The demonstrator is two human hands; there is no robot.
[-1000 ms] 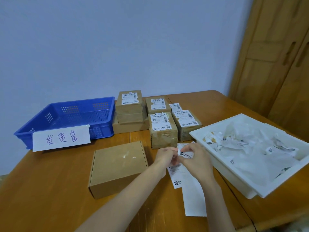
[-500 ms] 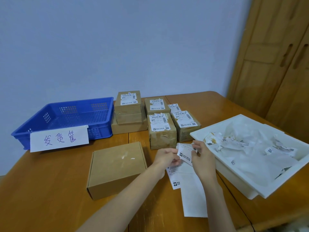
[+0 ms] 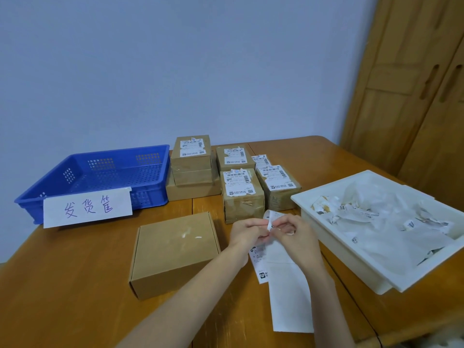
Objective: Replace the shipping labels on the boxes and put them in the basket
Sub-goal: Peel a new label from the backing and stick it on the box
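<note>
Head camera looks forward and down, near the table (image 3: 75,285)

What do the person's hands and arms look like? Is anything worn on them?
The left hand and the right hand are bare, with no gloves. No ring, watch or bracelet shows. Both forearms are uncovered as far as the picture's edge; no sleeve is visible.

White tray (image 3: 351,266) cut off at right edge.

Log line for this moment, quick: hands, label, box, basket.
left hand + right hand: pinching label strip | bare box: on table, unlabelled | blue basket: no boxes | white tray: paper scraps
</note>
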